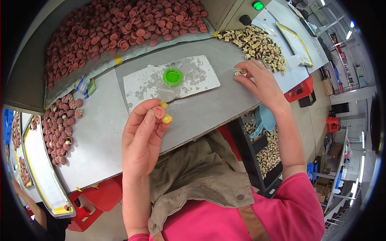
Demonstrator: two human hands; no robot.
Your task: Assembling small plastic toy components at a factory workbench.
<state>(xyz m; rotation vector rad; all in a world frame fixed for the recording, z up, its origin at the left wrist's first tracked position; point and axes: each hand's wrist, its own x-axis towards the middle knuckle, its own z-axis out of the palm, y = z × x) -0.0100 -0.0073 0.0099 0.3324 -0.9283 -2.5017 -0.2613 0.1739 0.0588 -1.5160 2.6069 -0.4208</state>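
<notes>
My left hand (140,140) is pinching a hollow pink ridged cup piece (159,112) over the table's front edge. Yellow coverings (167,119) show at two of its fingertips. Farther right, my right hand (262,82) is closed, thumb against fingers, on a small cream-and-dark piece (239,72) just short of a heap of similar cream-and-dark pieces (261,46). Between the hands and a little beyond lies a white board (201,74) with grey wet-looking spots, bearing a small round bright green dish (173,77).
Many pink cup pieces (132,22) fill the cloth-edged area at the back. Pink pieces with some cream ends (60,128) are piled at left beside a yellow-edged tray (42,160). Below right, a black bin (249,154) holds cream-and-dark pieces and a light blue scoop (264,118). Another person's arm (30,201) shows lower left.
</notes>
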